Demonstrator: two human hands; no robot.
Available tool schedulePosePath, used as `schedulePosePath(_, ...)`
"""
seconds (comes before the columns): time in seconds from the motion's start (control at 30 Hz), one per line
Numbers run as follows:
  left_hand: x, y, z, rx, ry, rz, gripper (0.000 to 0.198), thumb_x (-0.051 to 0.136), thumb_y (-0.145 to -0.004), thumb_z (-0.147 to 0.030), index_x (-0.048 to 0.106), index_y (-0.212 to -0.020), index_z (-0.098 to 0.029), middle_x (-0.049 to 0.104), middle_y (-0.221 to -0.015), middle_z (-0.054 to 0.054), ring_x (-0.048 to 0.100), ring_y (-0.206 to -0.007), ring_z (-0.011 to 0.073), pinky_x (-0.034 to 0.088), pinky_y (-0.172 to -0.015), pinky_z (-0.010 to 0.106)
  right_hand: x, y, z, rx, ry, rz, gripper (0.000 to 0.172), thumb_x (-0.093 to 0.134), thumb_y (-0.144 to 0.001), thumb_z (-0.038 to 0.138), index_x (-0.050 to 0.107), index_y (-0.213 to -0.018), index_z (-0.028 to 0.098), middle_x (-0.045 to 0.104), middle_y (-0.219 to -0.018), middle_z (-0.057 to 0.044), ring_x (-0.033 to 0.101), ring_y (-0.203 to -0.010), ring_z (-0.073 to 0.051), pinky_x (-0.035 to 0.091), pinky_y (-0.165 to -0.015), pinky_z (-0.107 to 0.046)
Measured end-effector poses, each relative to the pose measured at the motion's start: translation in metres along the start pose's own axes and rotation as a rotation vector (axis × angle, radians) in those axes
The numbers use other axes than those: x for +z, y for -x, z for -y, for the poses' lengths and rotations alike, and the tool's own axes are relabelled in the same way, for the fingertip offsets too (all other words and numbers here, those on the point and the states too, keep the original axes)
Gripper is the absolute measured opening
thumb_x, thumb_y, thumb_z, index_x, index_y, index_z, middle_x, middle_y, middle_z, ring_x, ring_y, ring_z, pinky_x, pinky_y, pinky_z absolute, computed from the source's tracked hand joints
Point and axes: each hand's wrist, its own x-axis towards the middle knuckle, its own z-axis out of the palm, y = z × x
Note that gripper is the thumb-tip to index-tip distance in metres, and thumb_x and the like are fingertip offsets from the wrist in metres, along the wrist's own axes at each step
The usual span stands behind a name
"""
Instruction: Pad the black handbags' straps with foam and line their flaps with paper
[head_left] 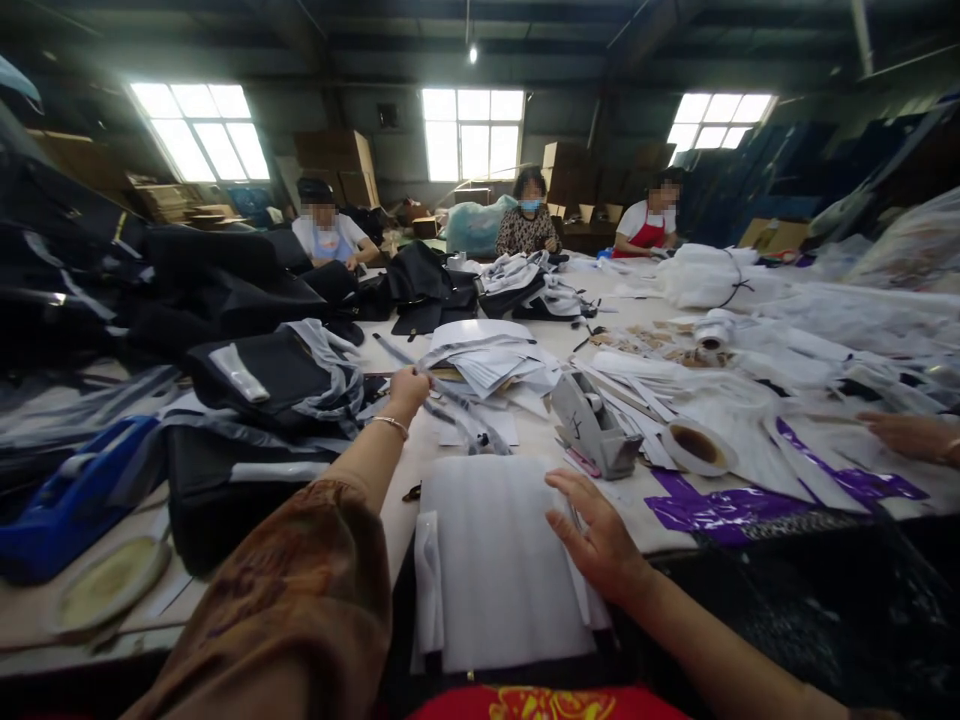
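In front of me, a white foam sheet (502, 560) covers the face of what looks like a dark bag, whose black edges show below it. A narrow white-wrapped piece (429, 580) runs along its left side. My right hand (596, 535) lies at the sheet's right edge, fingers apart and holding nothing. Beyond the sheet, my left hand (409, 393) is closed on a film-wrapped strap (461, 415); its fingertips are partly hidden. Just past that hand is a loose stack of white paper sheets (484, 350).
Black bags (255, 375) pile up at left, near a blue tape dispenser (82, 500). To the right are a grey tape dispenser (596, 425), a tape roll (697, 445) and purple plastic (727, 505). Another person's hand (911, 437) reaches in at right; several people work across the table.
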Motion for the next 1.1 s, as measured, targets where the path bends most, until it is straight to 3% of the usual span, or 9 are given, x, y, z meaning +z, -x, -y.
schedulePosePath(0.2,-0.014,0.025,-0.073,0.273,0.276,0.101,0.02,0.05,-0.096,-0.029,0.064,-0.096,-0.014,0.072,-0.092,0.008,0.071,-0.08,0.0162,0.058,-0.071,0.029,-0.033,-0.047,0.003,-0.147,0.177,-0.176,0.041,0.057,-0.094,0.026,0.052,-0.134,0.019,0.058,-0.129,-0.015,0.054,-0.124,-0.029,0.045,-0.107,-0.05)
schedulePosePath(0.37,-0.017,0.074,-0.115,0.485,0.638,0.425,0.035,0.067,-0.087,-0.045,0.063,-0.1,-0.012,0.073,-0.088,0.009,0.072,-0.08,0.0199,0.06,-0.077,0.037,-0.064,-0.106,0.029,-0.309,0.442,-0.361,0.073,0.066,-0.088,0.034,0.031,-0.15,0.019,0.042,-0.146,-0.021,0.04,-0.137,-0.038,0.037,-0.11,-0.058)
schedulePosePath(0.5,-0.014,0.107,-0.124,0.466,0.719,0.687,0.039,0.072,-0.084,-0.047,0.064,-0.103,-0.014,0.074,-0.089,0.009,0.074,-0.083,0.0218,0.06,-0.082,0.039,-0.074,-0.134,0.046,-0.319,0.591,-0.408,0.083,0.067,-0.085,0.04,0.024,-0.152,0.015,0.033,-0.152,-0.024,0.032,-0.141,-0.043,0.034,-0.109,-0.062)
schedulePosePath(0.63,-0.015,0.115,-0.121,0.443,0.738,0.857,0.04,0.072,-0.083,-0.048,0.065,-0.103,-0.014,0.075,-0.094,0.011,0.074,-0.086,0.0245,0.059,-0.083,0.041,-0.085,-0.135,0.059,-0.327,0.591,-0.337,0.059,0.058,-0.087,0.021,0.043,-0.144,0.013,0.058,-0.132,-0.02,0.055,-0.123,-0.035,0.046,-0.102,-0.049)
schedulePosePath(0.73,-0.015,0.106,-0.117,0.472,0.648,0.84,0.049,0.07,-0.084,-0.051,0.063,-0.118,-0.016,0.074,-0.106,0.013,0.073,-0.095,0.0267,0.057,-0.088,0.044,-0.104,-0.127,0.078,-0.304,0.475,-0.232,0.045,0.055,-0.089,0.02,0.058,-0.134,0.016,0.068,-0.117,-0.014,0.065,-0.106,-0.03,0.053,-0.092,-0.042)
schedulePosePath(0.8,-0.014,0.099,-0.113,0.566,0.516,0.744,0.058,0.07,-0.083,-0.052,0.06,-0.128,-0.016,0.069,-0.121,0.015,0.067,-0.11,0.0289,0.052,-0.096,0.045,-0.12,-0.122,0.091,-0.212,0.33,-0.13,0.037,0.056,-0.092,0.028,0.064,-0.126,0.019,0.072,-0.107,-0.01,0.069,-0.094,-0.026,0.056,-0.083,-0.037)
schedulePosePath(0.87,-0.013,0.096,-0.108,0.654,0.335,0.636,0.066,0.073,-0.08,-0.051,0.058,-0.133,-0.014,0.062,-0.133,0.017,0.059,-0.123,0.0307,0.045,-0.105,0.044,-0.138,-0.12,0.1,-0.018,0.194,0.017,0.029,0.057,-0.093,0.042,0.073,-0.105,0.021,0.072,-0.081,-0.006,0.068,-0.068,-0.021,0.055,-0.062,-0.031)
schedulePosePath(0.97,-0.015,0.1,-0.092,0.639,0.024,0.582,0.077,0.08,-0.072,-0.047,0.055,-0.137,-0.014,0.06,-0.136,0.017,0.056,-0.125,0.032,0.043,-0.105,0.044,-0.162,-0.118,0.098,0.342,-0.075,0.305,0.047,0.056,-0.088,0.062,0.07,-0.072,0.019,0.061,-0.054,-0.004,0.053,-0.041,-0.015,0.042,-0.04,-0.025)
schedulePosePath(1.1,-0.017,0.112,-0.062,0.477,-0.256,0.672,0.083,0.084,-0.064,-0.044,0.056,-0.136,-0.014,0.068,-0.122,0.016,0.065,-0.109,0.0286,0.05,-0.092,0.038,-0.176,-0.105,0.086,0.682,-0.563,0.442,0.043,0.061,-0.083,0.061,0.068,-0.083,0.018,0.061,-0.054,-0.005,0.051,-0.037,-0.015,0.037,-0.035,-0.025)
